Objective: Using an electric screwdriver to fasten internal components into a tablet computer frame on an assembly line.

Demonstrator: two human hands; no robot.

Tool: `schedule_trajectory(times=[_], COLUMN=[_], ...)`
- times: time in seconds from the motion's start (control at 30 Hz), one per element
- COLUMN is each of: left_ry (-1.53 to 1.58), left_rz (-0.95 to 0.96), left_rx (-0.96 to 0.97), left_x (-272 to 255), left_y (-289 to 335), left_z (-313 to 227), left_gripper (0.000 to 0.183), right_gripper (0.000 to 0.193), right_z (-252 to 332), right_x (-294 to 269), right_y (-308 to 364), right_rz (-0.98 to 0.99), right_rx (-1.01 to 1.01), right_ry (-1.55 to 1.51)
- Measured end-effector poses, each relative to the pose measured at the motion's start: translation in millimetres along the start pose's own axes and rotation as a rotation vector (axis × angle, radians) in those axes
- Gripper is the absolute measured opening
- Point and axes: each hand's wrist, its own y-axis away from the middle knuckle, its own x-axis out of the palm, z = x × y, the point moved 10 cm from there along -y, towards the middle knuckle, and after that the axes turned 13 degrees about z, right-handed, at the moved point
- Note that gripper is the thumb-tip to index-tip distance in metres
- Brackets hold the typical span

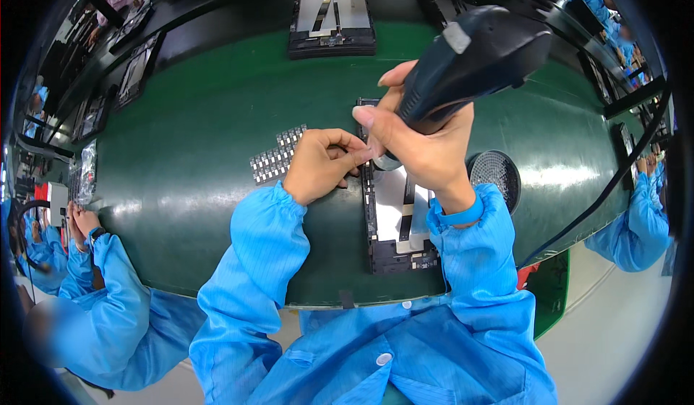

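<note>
My right hand (426, 141) is wrapped round a dark, thick-bodied electric screwdriver (473, 62). The tool slants down and left toward the upper part of an opened tablet (390, 206), whose silver inside and black frame lie in front of me. My left hand (327, 161) is closed in a pinch at the tablet's left edge, its fingertips close to my right fingers and the tool's lower end. Whatever the pinch holds is too small or hidden to make out. Just left of that hand lie sheets of small dark-and-white parts (271, 163).
Right of the tablet stands a round black dish (495, 177) with a dotted surface. A stack of opened tablets (332, 44) sits at the table's back. A black cable (600, 199) runs down the right side. At the left, a co-worker's hands (83, 221) rest by the table edge.
</note>
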Motion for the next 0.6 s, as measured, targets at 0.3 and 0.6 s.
schedule_trajectory(times=[0.3, 0.6], left_ry=[-0.044, -0.088], left_rz=[0.007, -0.061], left_rx=[0.066, 0.024], left_x=[-0.5, -7.7], left_y=[-3.5, -5.6], left_z=[-0.6, -5.2], left_gripper=[0.013, 0.012], right_gripper=[0.030, 0.031], right_z=[-8.8, -11.5], right_x=[1.6, 5.3], right_y=[-2.1, -0.6], right_rz=[0.011, 0.017], right_rx=[0.017, -0.004], right_ry=[0.033, 0.138])
